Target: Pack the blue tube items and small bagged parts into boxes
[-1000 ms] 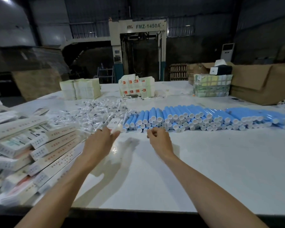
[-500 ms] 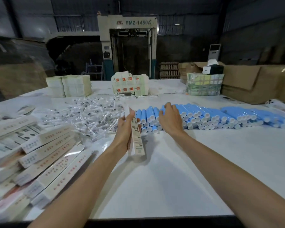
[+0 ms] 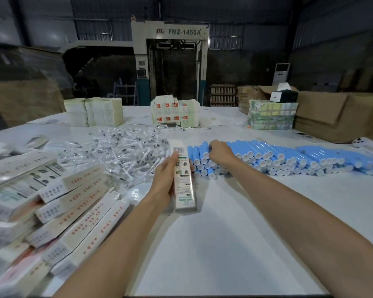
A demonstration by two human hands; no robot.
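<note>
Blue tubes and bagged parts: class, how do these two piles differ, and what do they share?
The blue tubes are blue with white caps; the bagged parts are clear and whitish. The tubes lie stacked side by side; the bagged parts lie jumbled. Both rest on the white table.

Looked like a factory packing floor. Had dark sheet-metal walls [image 3: 332, 39] and a big machine [image 3: 170, 61] marked FMZ-1450A at the back, with pallets [image 3: 222, 94] just beside it and brown cartons [image 3: 332, 112] off to the right. Held goods in bulk on one wide white table [image 3: 224, 244]: rows of blue tubes [image 3: 289, 155], a heap of bagged parts [image 3: 121, 151], piled boxes [image 3: 73, 201], stacks of flat packs [image 3: 95, 111].
</note>
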